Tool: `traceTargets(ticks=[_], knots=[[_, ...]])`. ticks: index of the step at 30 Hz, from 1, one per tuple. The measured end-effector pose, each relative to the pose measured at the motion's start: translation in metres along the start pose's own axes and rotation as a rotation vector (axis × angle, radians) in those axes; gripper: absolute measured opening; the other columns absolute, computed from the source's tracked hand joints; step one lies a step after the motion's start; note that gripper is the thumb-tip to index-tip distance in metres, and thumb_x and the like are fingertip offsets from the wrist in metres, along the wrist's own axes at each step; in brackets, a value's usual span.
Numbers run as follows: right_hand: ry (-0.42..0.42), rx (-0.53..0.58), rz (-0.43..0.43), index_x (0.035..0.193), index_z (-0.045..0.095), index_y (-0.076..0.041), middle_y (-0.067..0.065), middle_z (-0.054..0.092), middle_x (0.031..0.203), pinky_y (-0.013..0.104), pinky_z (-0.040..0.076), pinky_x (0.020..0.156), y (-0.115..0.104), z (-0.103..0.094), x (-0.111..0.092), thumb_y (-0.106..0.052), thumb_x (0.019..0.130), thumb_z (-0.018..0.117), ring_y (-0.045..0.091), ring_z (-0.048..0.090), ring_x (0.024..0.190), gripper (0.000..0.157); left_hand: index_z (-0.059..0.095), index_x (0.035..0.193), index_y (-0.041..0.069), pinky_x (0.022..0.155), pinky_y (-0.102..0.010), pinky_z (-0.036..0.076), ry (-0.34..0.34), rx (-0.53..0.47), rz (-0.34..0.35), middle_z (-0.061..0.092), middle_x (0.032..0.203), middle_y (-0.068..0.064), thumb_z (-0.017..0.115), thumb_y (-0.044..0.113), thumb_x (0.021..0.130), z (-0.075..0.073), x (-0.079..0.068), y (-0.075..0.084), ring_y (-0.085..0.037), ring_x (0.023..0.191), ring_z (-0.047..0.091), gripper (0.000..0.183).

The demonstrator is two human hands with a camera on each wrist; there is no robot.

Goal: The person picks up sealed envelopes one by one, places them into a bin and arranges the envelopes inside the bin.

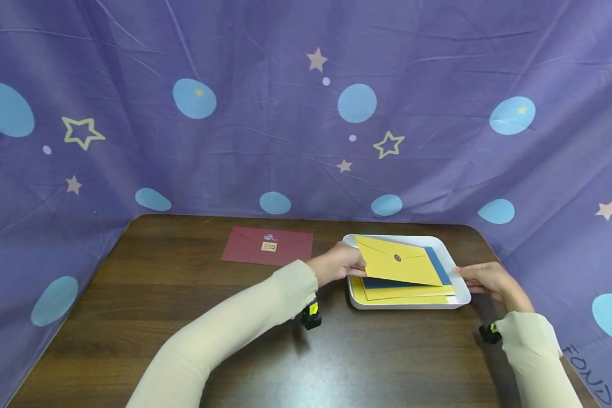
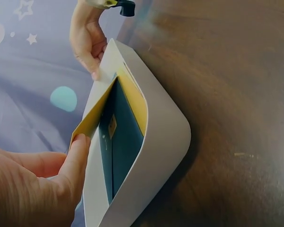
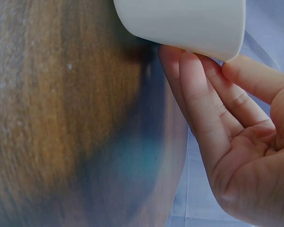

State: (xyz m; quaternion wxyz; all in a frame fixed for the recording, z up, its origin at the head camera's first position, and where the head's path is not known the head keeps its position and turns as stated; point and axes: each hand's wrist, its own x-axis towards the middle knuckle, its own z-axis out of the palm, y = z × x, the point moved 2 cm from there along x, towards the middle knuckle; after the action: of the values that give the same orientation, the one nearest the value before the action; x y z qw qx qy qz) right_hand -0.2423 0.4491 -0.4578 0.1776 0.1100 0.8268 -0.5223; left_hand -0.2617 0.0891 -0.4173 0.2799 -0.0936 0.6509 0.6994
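Observation:
Between thumb and fingers, my left hand pinches the left edge of a yellow envelope with a small dark round seal. That envelope is tilted up above a dark blue envelope, as the left wrist view shows. More yellow envelopes lie beneath in a white tray. At the tray's right end, my right hand grips the wall, thumb at the rim and fingers against the outer side.
A dark red envelope with a small sticker lies flat on the brown wooden table, left of the tray. Behind the table hangs a purple cloth with stars and blue spots.

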Motion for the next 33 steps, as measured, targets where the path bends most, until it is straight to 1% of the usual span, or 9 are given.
traceTargets(ticks=[5, 10, 13, 14, 17, 21, 25, 29, 33], knots=[[-0.001, 0.008, 0.002, 0.111, 0.071, 0.011, -0.004, 0.076, 0.085, 0.027, 0.063, 0.073, 0.001, 0.000, 0.000, -0.020, 0.098, 0.068, 0.005, 0.072, 0.078, 0.033, 0.047, 0.118, -0.015, 0.096, -0.043, 0.058, -0.004, -0.033, -0.012, 0.051, 0.077, -0.012, 0.050, -0.022, 0.087, 0.004, -0.003, 0.000, -0.029, 0.088, 0.066, 0.032], [-0.004, 0.016, 0.009, 0.105, 0.075, 0.004, -0.004, 0.076, 0.083, 0.027, 0.063, 0.071, 0.002, 0.000, 0.001, -0.020, 0.098, 0.068, 0.006, 0.072, 0.077, 0.026, 0.048, 0.114, -0.013, 0.094, -0.043, 0.060, 0.023, -0.037, -0.010, 0.055, 0.078, -0.014, 0.050, -0.023, 0.085, 0.009, 0.001, -0.004, -0.029, 0.088, 0.067, 0.031], [-0.009, 0.017, 0.011, 0.102, 0.076, 0.001, -0.004, 0.076, 0.082, 0.027, 0.063, 0.072, 0.003, 0.000, 0.001, -0.020, 0.099, 0.067, 0.006, 0.072, 0.077, 0.024, 0.047, 0.120, -0.015, 0.089, -0.040, 0.062, 0.027, -0.037, -0.013, 0.058, 0.081, -0.017, 0.050, -0.024, 0.084, 0.011, 0.005, -0.006, -0.031, 0.094, 0.070, 0.037], [-0.009, 0.018, 0.011, 0.102, 0.076, 0.001, -0.004, 0.076, 0.082, 0.027, 0.063, 0.072, 0.003, 0.000, 0.001, -0.021, 0.099, 0.067, 0.006, 0.072, 0.077, 0.024, 0.046, 0.120, -0.015, 0.083, -0.039, 0.064, 0.023, -0.043, -0.009, 0.059, 0.080, -0.018, 0.050, -0.024, 0.082, 0.011, 0.009, -0.007, -0.031, 0.090, 0.071, 0.039], [-0.009, 0.010, 0.008, 0.104, 0.075, 0.003, -0.004, 0.076, 0.083, 0.027, 0.063, 0.072, 0.003, -0.001, 0.002, -0.022, 0.099, 0.067, 0.006, 0.072, 0.077, 0.027, 0.040, 0.131, -0.016, 0.080, -0.037, 0.064, 0.018, -0.036, -0.015, 0.058, 0.080, -0.017, 0.050, -0.024, 0.081, 0.013, 0.011, -0.008, -0.029, 0.084, 0.070, 0.051], [-0.009, 0.004, 0.002, 0.107, 0.075, 0.005, -0.005, 0.076, 0.084, 0.027, 0.063, 0.073, 0.003, -0.001, 0.002, -0.022, 0.099, 0.067, 0.006, 0.072, 0.078, 0.029, 0.031, 0.143, -0.013, 0.090, -0.042, 0.062, 0.020, -0.038, -0.008, 0.052, 0.075, -0.011, 0.047, -0.024, 0.079, 0.017, 0.005, -0.007, -0.024, 0.075, 0.062, 0.068], [-0.011, 0.006, 0.000, 0.107, 0.075, 0.005, -0.005, 0.076, 0.084, 0.027, 0.063, 0.073, 0.003, -0.001, 0.001, -0.022, 0.099, 0.067, 0.006, 0.072, 0.078, 0.028, 0.033, 0.141, -0.012, 0.095, -0.045, 0.059, 0.016, -0.034, 0.002, 0.052, 0.070, -0.009, 0.048, -0.023, 0.078, 0.019, 0.001, -0.007, -0.019, 0.068, 0.055, 0.065], [-0.008, 0.012, 0.001, 0.109, 0.073, 0.007, -0.004, 0.076, 0.084, 0.028, 0.063, 0.073, 0.003, -0.001, 0.001, -0.021, 0.099, 0.067, 0.006, 0.072, 0.078, 0.031, 0.033, 0.140, -0.011, 0.098, -0.044, 0.058, -0.004, 0.015, -0.012, 0.053, 0.081, -0.013, 0.052, -0.016, 0.084, 0.019, 0.000, -0.006, -0.023, 0.078, 0.057, 0.060], [-0.003, 0.020, 0.002, 0.110, 0.072, 0.010, -0.004, 0.076, 0.084, 0.028, 0.063, 0.073, 0.001, 0.000, 0.001, -0.020, 0.098, 0.068, 0.006, 0.072, 0.078, 0.032, 0.030, 0.146, -0.010, 0.102, -0.044, 0.056, -0.017, 0.055, -0.045, 0.055, 0.114, -0.027, 0.056, -0.008, 0.087, 0.018, -0.001, -0.002, -0.039, 0.109, 0.062, 0.064]])
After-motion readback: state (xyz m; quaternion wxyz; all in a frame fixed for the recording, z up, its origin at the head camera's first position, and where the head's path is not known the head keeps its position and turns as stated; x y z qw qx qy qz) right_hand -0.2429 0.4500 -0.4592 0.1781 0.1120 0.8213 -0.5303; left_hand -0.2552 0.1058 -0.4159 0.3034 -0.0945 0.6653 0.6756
